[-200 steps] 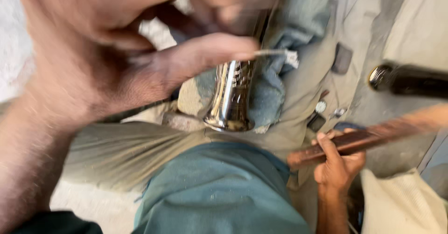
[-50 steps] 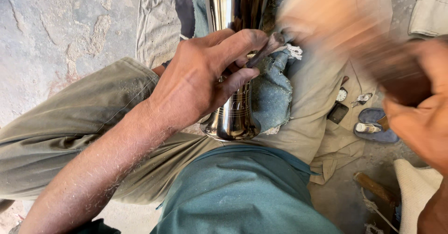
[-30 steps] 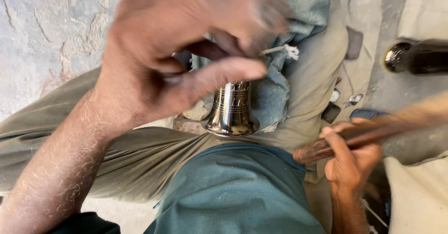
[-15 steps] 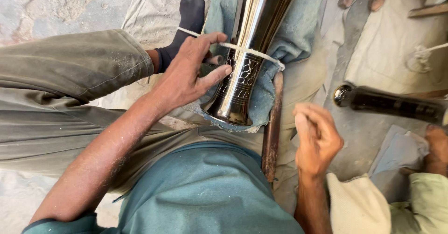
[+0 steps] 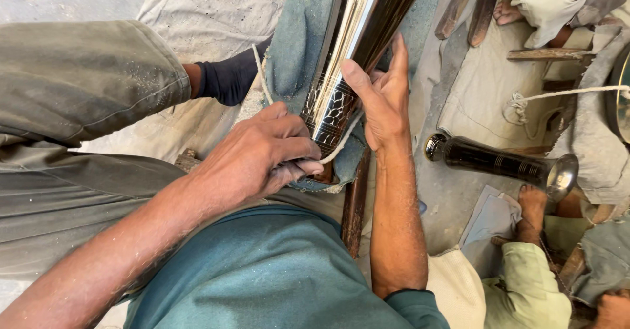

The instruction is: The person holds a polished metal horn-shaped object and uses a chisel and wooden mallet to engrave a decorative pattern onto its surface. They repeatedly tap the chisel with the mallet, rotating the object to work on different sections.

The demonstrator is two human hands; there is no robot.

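The person sits on the floor with a tall polished metal vase (image 5: 357, 47) lying tilted between the legs, its engraved lower part toward the body and its dark, shiny upper part running up out of the top of the view. The vase rests on a blue-grey cloth (image 5: 295, 53) that wraps under and around it. The left hand (image 5: 262, 155) is curled with its fingers bent, pressed against the engraved band at the vase's lower end and the cloth edge there; whether it pinches the white cord (image 5: 338, 146) that loops around the vase at that spot cannot be told. The right hand (image 5: 380, 99) is open and flat, fingers straight and together, laid along the right side of the vase with the thumb touching the metal. A wooden stick (image 5: 354, 201) lies just beneath the right forearm, beside the cloth. Well apart to the right, a second dark vase (image 5: 502, 164) lies on its side on the floor, with another person's hand (image 5: 533, 199) near its flared end.
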